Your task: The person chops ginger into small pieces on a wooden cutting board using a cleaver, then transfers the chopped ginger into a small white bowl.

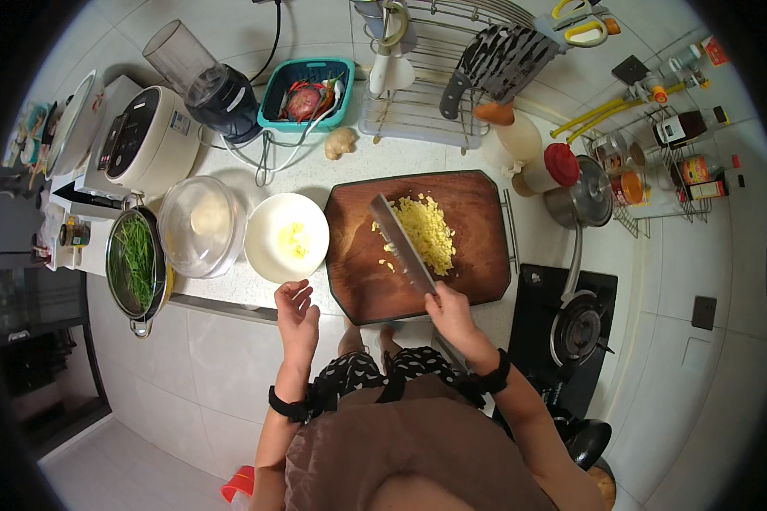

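My right hand [447, 311] grips a cleaver [400, 243], its long blade held slanting over a heap of finely chopped pale yellow pieces [426, 230] on the dark-edged wooden cutting board [354, 285]. Some pieces cling to or lie along the blade. My left hand [296, 311] is raised just below a white bowl [273, 217], fingers loosely bent and apart, holding nothing. A small amount of similar yellow bits [294, 238] lies in that bowl, left of the board.
Left are a lidded bowl [187, 255], a pot of greens [132, 260], a cooker [149, 132] and a chopper [204, 94]. Behind are a turquoise basket [273, 102], ginger [339, 142] and a knife rack [418, 123]. Right are a stove [533, 289], saucepan [588, 192] and seasoning racks [690, 204].
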The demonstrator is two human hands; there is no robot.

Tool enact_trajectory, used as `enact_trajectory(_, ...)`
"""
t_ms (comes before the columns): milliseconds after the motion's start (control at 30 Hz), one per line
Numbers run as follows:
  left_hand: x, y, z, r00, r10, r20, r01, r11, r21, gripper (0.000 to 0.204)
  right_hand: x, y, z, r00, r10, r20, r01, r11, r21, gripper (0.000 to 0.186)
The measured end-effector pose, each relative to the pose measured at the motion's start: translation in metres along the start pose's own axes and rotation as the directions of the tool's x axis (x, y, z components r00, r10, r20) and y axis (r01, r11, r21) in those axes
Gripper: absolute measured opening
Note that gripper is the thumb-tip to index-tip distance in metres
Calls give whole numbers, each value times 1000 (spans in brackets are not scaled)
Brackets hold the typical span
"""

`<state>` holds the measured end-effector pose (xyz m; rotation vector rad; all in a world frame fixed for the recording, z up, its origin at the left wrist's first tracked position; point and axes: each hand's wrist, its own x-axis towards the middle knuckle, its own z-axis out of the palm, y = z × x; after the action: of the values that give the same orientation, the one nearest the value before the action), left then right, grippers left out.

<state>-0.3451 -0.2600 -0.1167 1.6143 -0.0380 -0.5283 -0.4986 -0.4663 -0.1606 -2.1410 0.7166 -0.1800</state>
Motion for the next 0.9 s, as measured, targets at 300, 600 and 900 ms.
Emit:
enact_trajectory(300,-4,4,4,999,33,20,-33,999,29,44,15,8,11,999,45,12,-43,993,-113,14)
enact_trajectory(600,-5,0,2,1000,12,28,-13,999,44,45,21,7,-8,998,67,-5,-66,954,-294,15)
enact_trajectory(900,-2,5,5,999,26,42,-27,999,37,45,14,4,-25,995,85,-51,-95,967,-237,16)
